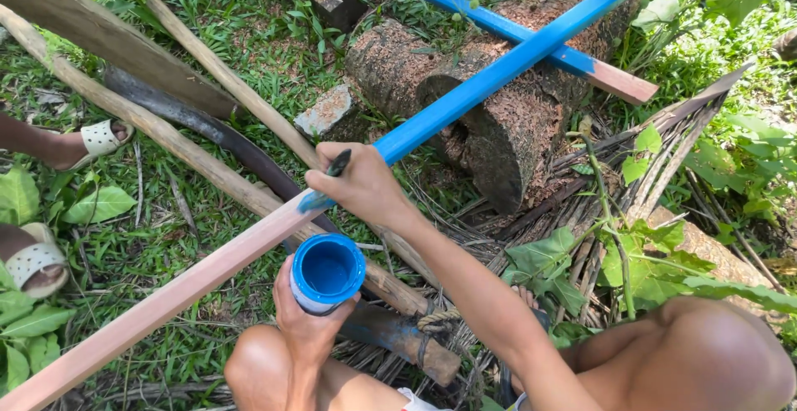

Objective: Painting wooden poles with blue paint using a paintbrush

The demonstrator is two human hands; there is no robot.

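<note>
Crouching over the grass (274, 54), the person has the right hand (361, 185) curled tight around a dark-handled paintbrush (325, 185), whose bristle end, wet with blue, rests on a long wooden slat (191, 274). The slat runs on a slant from the lower left up to the upper right; its upper stretch (498, 70) is already coated bright blue, the lower stretch is bare wood, and the brush sits right where the two meet. The left hand (303, 315) is wrapped closed about a small round can of blue paint (326, 272), held just below the slat and near the person's knee. The painted end of the slat leans across a rough log (506, 129), and a second slat (515, 33), blue with a bare tip, crosses it there. Several plain poles (166, 133) lie slantwise at the left, along with a dark curved piece (199, 124). A stone block (328, 112) sits beside the log. At the far left edge are another person's feet in pale sandals (33, 257)
</note>
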